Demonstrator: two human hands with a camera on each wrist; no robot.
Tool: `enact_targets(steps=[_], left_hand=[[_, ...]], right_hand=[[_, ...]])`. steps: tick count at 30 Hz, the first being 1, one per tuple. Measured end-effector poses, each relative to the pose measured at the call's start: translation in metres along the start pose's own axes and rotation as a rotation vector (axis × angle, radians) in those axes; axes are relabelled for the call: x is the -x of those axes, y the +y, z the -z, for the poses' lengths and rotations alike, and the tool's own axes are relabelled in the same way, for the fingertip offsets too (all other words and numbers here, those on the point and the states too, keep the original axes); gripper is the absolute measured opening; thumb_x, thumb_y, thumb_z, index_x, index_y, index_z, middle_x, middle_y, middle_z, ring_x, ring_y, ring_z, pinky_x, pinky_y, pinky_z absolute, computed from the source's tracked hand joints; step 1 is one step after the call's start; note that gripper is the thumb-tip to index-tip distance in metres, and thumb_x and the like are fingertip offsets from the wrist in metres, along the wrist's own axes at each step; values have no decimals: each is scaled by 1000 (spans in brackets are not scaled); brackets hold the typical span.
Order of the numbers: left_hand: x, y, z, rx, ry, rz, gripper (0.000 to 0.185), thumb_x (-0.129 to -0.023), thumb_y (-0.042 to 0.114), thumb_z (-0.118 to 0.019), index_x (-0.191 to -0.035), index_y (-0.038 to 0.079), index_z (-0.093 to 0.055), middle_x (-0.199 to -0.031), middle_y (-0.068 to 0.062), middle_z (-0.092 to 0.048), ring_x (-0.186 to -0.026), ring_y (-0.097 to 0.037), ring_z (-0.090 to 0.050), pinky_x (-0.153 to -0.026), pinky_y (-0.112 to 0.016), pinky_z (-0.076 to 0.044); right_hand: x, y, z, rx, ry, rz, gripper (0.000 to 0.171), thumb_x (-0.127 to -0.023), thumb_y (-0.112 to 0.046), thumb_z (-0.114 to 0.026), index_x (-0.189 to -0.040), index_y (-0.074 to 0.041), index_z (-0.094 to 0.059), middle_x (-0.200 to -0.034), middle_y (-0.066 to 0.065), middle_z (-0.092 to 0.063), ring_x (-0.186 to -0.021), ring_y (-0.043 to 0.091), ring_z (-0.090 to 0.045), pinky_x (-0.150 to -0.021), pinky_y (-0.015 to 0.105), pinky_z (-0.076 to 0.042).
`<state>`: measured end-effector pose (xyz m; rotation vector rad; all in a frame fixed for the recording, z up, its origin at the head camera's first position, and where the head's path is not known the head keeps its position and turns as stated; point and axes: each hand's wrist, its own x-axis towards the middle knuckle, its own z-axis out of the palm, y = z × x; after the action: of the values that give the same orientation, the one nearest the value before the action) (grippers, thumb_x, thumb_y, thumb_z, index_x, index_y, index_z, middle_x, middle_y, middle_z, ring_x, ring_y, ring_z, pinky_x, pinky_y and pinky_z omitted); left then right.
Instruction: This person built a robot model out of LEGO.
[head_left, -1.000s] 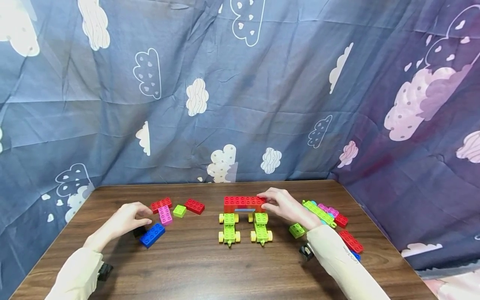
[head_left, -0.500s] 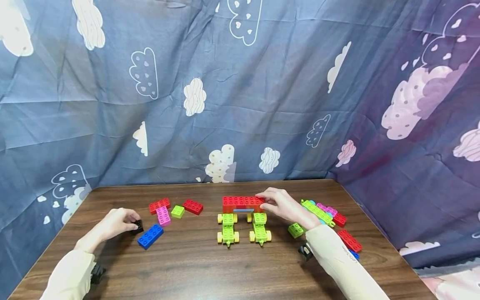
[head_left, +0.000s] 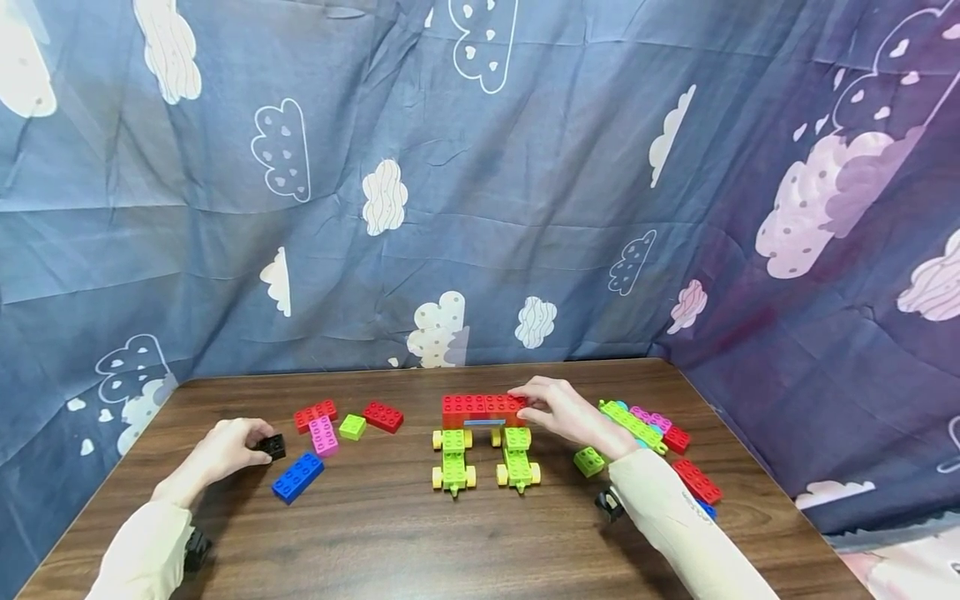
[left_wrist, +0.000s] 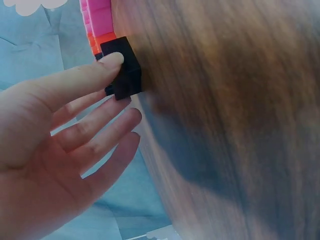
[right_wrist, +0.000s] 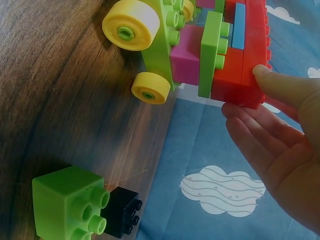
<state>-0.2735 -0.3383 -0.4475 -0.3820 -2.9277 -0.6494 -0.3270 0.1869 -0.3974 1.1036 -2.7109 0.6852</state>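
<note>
Out on the left of the table, my left hand (head_left: pixel 221 454) pinches a small black brick (head_left: pixel 274 447). In the left wrist view its thumb lies across the side of the brick, fingertips at the opposite side. My right hand (head_left: pixel 562 410) grips the right end of a long red brick beam (head_left: pixel 480 407), thumb on one face and fingers on another. Two green wheeled bases (head_left: pixel 453 471) with yellow wheels (right_wrist: pixel 131 25) stand in front of and under the beam. The right wrist view shows a pink brick (right_wrist: pixel 187 54) and a green brick (right_wrist: pixel 211 55) between base and beam.
Beside the left hand lie a blue brick (head_left: pixel 297 477), a pink brick (head_left: pixel 324 436), red bricks (head_left: pixel 383 417) and a small green one (head_left: pixel 352 427). On the right are a green brick (head_left: pixel 588 461), a long green piece (head_left: pixel 633 427) and a red brick (head_left: pixel 697 482). A patterned cloth (head_left: pixel 480 208) hangs behind.
My left hand has moved left from above the blue brick, come down to the black brick and taken hold of it. The right hand keeps its grip on the red beam.
</note>
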Motion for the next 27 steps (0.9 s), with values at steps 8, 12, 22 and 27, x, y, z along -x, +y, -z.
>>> enact_targets(steps=[8,12,22,27], left_hand=[[-1,1,7,20,29,3,30,-71,10,-82,-96,-2,-70,-81,-10,-72,-75,-21,-67,-66,-36,-52],[-5,7,12,33,61,-31,29,-73,11,-82,-97,-1,-71,-83,-9,-73,-75,-20,-67,-66,-32,-52],[-18,38,18,79,110,-107,27,-74,13,-82,-97,1,-72,-85,-8,-74,-76,-17,-67,-68,-31,-53],[-30,57,18,93,121,-154,27,-77,13,-82,-99,1,-72,-92,-11,-75,-81,-25,-70,-72,-40,-56]], right_hand=[[0,-3,1,1,5,16,34,-94,-17,-68,-125,-4,-67,-109,6,-70,-92,15,-66,-83,31,-57],[0,-4,2,5,5,10,34,-94,-17,-68,-125,-4,-67,-108,6,-70,-91,13,-65,-82,31,-57],[0,-4,3,4,-5,10,34,-94,-16,-68,-125,-3,-67,-108,6,-70,-91,17,-66,-82,34,-57],[-2,-4,3,1,-12,1,33,-93,-16,-68,-124,-2,-67,-109,7,-70,-92,18,-66,-82,37,-57]])
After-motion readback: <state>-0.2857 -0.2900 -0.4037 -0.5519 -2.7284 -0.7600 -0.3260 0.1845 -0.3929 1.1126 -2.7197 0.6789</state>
